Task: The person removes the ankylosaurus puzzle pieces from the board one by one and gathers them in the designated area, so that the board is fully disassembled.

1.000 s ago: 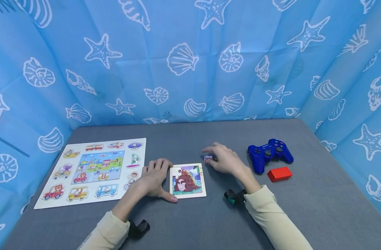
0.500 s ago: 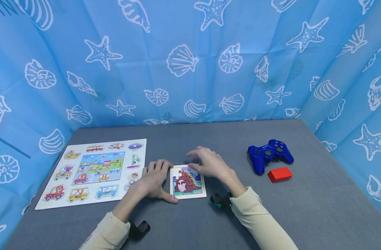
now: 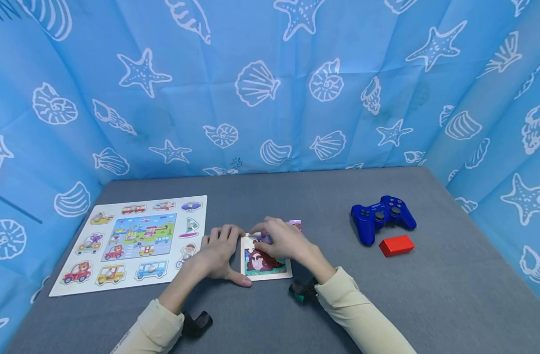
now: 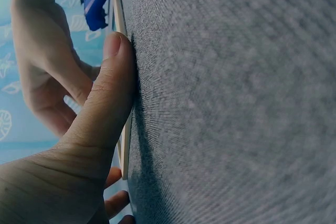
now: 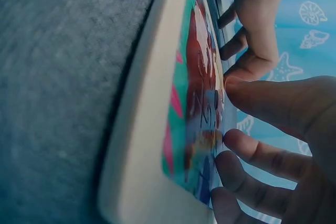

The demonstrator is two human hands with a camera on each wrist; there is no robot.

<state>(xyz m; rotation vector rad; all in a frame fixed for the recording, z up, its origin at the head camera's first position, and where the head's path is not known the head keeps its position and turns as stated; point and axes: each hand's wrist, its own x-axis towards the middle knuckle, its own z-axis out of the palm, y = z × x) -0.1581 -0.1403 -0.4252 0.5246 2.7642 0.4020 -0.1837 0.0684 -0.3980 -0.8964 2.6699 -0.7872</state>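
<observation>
A small wooden jigsaw puzzle (image 3: 265,265) with a brown dinosaur picture lies flat on the grey table; a pale gap shows at its upper left corner. My left hand (image 3: 217,253) holds its left side, thumb at the lower edge and fingers toward the top corner. Over the puzzle's upper part, my right hand (image 3: 283,239) bends thumb and fingers toward each other, pinching a puzzle piece that its fingers mostly hide. The right wrist view has the thumb (image 5: 262,100) and fingertips right at the picture surface (image 5: 202,77). Behind that hand lies another pinkish-purple puzzle piece (image 3: 295,224).
A large white peg puzzle board (image 3: 170,263) with vehicle pieces lies on the left. On the right are a blue game controller (image 3: 380,219) and a red block (image 3: 396,246). A blue shell-print curtain (image 3: 256,118) hangs behind the table (image 3: 252,324).
My right hand has moved left from beside the loose pieces to over the puzzle, a piece showing between its fingers on the way. My left hand stays at the puzzle's left side.
</observation>
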